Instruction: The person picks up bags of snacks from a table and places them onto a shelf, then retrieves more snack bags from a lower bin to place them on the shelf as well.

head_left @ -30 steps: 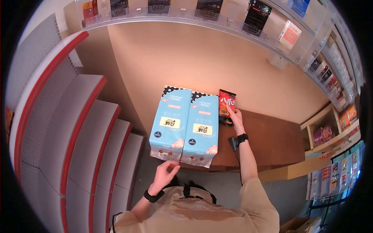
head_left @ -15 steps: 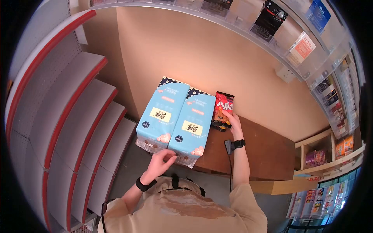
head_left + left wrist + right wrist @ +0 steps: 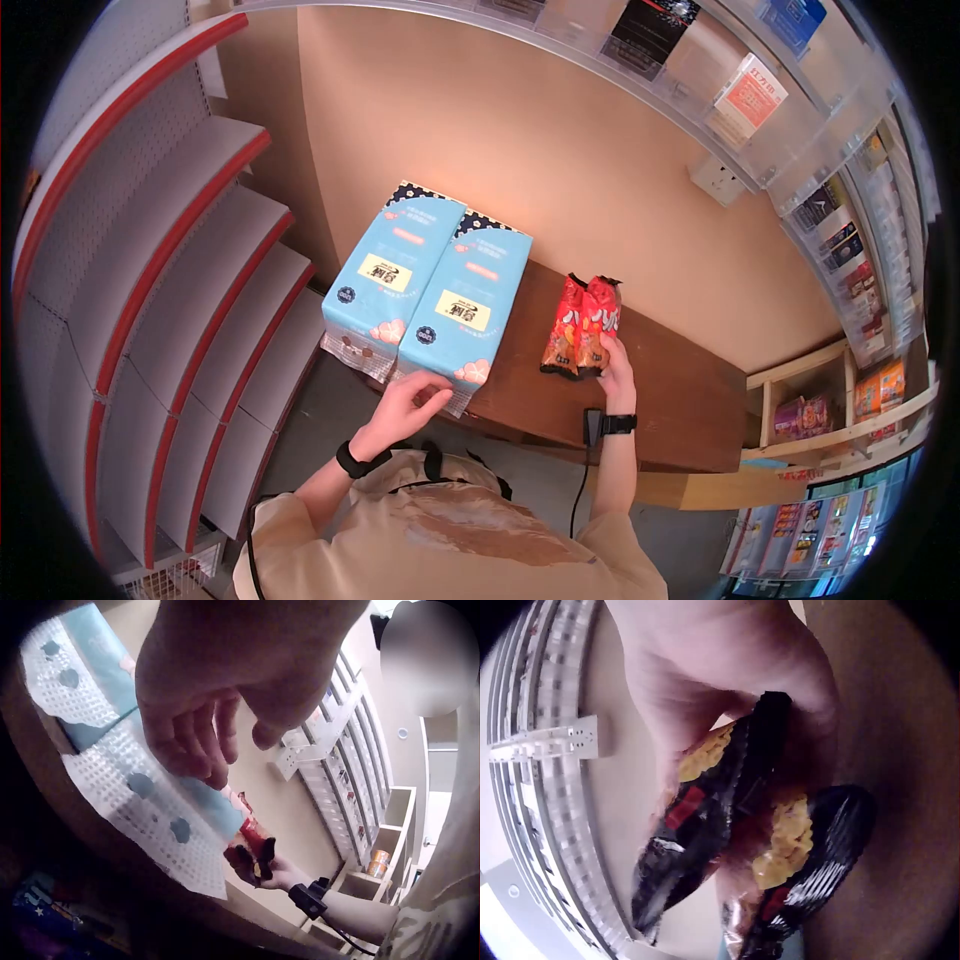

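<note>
Two red-and-black snack bags (image 3: pixel 580 330) stand side by side over the brown table in the head view. My right hand (image 3: pixel 619 372) grips them from their right side; in the right wrist view the hand (image 3: pixel 735 667) arches over their crinkled black ends. Left of them lie two light-blue tissue packs (image 3: pixel 465 300), long sides together, with clear patterned wrap at their near ends. My left hand (image 3: pixel 408 408) hovers at the near end of the right pack, its fingers loosely curled with nothing in them. In the left wrist view those fingers (image 3: pixel 196 742) overlap the pack's wrap (image 3: pixel 150 791).
The brown table (image 3: pixel 670 400) runs along a beige wall. Tiered grey shelves (image 3: pixel 190 330) with red edges rise on the left. A clear display rack (image 3: pixel 700 130) curves overhead, and a wooden cubby (image 3: pixel 800 390) with packets stands at the right. A cable hangs from the right wristband (image 3: pixel 619 424).
The right hand has drawn the snack bags away from the tissue packs, to the right and nearer; both bags now show clearly. The left hand stays by the packs' near end. The head view has shifted.
</note>
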A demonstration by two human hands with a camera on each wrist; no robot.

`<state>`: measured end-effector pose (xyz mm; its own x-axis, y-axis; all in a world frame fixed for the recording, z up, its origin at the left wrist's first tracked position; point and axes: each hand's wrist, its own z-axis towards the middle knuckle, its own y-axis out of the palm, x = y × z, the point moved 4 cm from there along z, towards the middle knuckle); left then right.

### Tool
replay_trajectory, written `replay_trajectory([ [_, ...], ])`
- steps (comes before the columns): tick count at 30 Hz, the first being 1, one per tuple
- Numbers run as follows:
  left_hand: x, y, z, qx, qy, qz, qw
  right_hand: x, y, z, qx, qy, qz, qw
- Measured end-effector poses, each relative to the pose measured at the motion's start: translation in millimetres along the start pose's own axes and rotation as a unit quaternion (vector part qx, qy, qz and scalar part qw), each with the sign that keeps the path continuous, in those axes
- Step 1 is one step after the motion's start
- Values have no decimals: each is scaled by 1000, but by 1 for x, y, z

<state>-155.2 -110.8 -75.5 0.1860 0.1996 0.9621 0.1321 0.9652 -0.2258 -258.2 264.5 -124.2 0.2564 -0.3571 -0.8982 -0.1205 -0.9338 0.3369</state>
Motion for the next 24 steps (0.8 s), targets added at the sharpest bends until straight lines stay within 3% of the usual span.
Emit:
replay_trajectory([
  [1,0,7,1,2,0,-1,1000,2,-6,-8,8,-5,37,999],
  [3,7,24,2,-24,87,17,996,10,-19,-19,2,-7,50,999],
  [6,16,47,0,-50,80,19,995,18,-16,-37,-103,-33,92,990],
  [7,18,54,-2,-58,82,10,995,17,-5,-48,-102,-39,83,991],
  [9,20,63,-6,-79,56,32,995,15,20,-67,-182,-35,81,979],
  [13,18,77,-16,-91,50,-30,994,23,65,-92,-227,15,62,972],
  [16,28,78,-31,-167,-1,-84,982,32,82,-100,-271,59,66,958],
  [19,26,72,-50,-167,-29,-134,976,38,99,-104,-313,72,61,945],
  [21,29,65,-60,-133,-16,-124,983,44,115,-106,-314,58,-19,947],
  [24,12,49,-77,-61,-27,-134,989,50,151,-111,-351,58,-40,934],
])
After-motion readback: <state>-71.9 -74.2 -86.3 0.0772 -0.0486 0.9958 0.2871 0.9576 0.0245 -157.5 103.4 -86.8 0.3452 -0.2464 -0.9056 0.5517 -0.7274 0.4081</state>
